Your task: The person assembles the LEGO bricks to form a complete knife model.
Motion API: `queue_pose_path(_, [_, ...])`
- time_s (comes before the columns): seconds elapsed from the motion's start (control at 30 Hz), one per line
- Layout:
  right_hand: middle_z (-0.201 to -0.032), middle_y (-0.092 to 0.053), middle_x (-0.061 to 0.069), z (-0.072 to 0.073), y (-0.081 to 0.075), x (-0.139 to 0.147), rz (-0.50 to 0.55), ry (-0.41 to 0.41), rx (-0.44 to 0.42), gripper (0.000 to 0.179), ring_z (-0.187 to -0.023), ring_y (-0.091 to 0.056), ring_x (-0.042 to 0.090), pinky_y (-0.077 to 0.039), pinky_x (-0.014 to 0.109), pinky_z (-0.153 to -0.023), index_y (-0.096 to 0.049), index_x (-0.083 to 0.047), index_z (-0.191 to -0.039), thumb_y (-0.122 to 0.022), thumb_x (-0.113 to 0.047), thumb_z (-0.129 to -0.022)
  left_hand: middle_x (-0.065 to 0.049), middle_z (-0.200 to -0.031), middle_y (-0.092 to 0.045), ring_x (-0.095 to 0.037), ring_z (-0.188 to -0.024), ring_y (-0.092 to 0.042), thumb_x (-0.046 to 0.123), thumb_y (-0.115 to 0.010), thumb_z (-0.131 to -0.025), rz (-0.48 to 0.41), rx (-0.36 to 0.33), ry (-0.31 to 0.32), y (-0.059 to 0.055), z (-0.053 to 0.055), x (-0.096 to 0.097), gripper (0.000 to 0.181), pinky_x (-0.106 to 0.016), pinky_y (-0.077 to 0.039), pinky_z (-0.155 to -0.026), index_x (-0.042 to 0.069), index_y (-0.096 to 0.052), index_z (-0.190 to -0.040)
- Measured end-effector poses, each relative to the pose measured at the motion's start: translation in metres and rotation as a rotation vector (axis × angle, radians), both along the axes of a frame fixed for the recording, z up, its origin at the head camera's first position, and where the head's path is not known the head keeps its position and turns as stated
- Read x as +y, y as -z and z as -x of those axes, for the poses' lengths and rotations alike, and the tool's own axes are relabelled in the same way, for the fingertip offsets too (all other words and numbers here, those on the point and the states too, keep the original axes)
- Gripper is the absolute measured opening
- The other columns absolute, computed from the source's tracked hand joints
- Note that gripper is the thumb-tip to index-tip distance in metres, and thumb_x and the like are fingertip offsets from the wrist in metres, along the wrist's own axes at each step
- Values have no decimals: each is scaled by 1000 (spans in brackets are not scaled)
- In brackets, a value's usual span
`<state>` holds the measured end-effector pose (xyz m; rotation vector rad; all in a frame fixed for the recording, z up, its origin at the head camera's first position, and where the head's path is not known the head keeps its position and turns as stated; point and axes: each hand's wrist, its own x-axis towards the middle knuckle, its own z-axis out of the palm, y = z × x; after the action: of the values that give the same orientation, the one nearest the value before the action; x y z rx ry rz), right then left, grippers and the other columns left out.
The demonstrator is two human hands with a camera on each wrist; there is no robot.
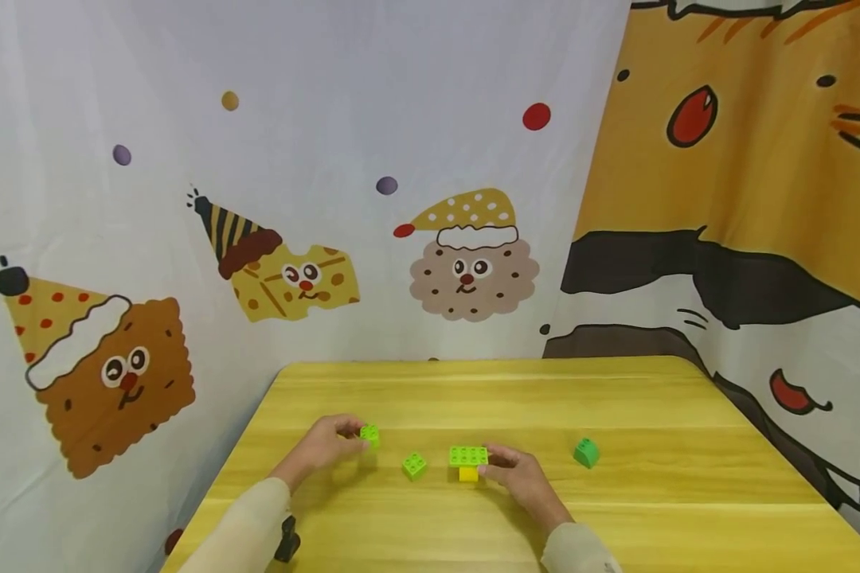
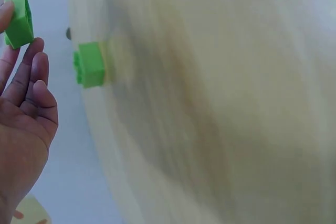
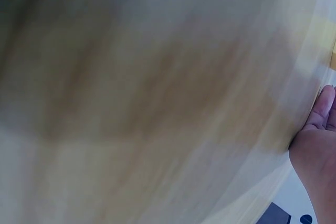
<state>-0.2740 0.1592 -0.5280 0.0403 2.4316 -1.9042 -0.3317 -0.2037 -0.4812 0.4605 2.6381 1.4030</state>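
My left hand (image 1: 332, 442) pinches a small lime-green toy brick (image 1: 369, 435) between thumb and fingertips, raised above the table. In the left wrist view that brick (image 2: 21, 20) is tilted between the thumb and fingers (image 2: 38, 59). Another lime-green brick (image 1: 414, 465) lies studs up on the table between my hands. My right hand (image 1: 519, 477) grips the right end of a long lime-green brick (image 1: 468, 455), which sits on a yellow brick (image 1: 468, 473). In the right wrist view, the right hand (image 3: 317, 145) is cut off by the frame edge.
A darker green rounded brick (image 1: 585, 453) stands on the table right of my right hand. The wood-grain table (image 1: 487, 394) reaches back to a cartoon-printed curtain (image 1: 330, 159). A small black object (image 1: 287, 539) shows beside my left sleeve.
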Motion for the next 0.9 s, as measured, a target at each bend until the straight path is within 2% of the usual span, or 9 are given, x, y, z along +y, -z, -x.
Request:
queue_pose_path(0.2, [-118,-67,13,0,1,-1,18,-11,7,56,-108,-60,26,-50,42,-89,-63,-2,-132,-81,-22,-84,-1,-99,-64,-22,-93,-55,27,-75,-90,-11,8,9,-13,5,18,23,-36,-48,-74,15,-71,-109])
queue_pose_path(0.37, [-118,-67,12,0,0,0,12,1,-6,54,-108,-60,26,-50,42,-89,-63,-3,-132,-81,-21,-84,-1,-98,-63,-21,-91,-56,27,-75,-90,-18,13,18,-20,8,33,24,-34,-48,-72,14,-72,-110])
queue_pose_path(0.5, [-120,-64,11,0,0,0,0,2,-28,54,-111,-58,27,-49,44,-90,-63,-5,-132,-80,-23,-85,-2,-98,-63,-23,-92,-55,28,-75,-90,-36,13,33,-24,9,41,25,-35,-47,-72,14,-72,-110])
queue_pose_path(0.77, [-119,-65,12,2,2,-1,-7,13,-17,52,-111,-59,28,-50,42,-89,-65,-4,-130,-81,-21,-84,-3,-99,-62,-22,-92,-55,29,-78,-88,-60,-3,51,-26,10,57,32,-36,-48,-72,12,-71,-114])
queue_pose_path(0.9, [-122,-65,12,3,2,-1,-15,19,-30,53,-113,-58,29,-50,43,-90,-65,-6,-131,-81,-24,-84,-3,-100,-62,-21,-93,-55,30,-78,-87,-61,-18,59,-29,10,64,36,-40,-49,-74,12,-70,-118])
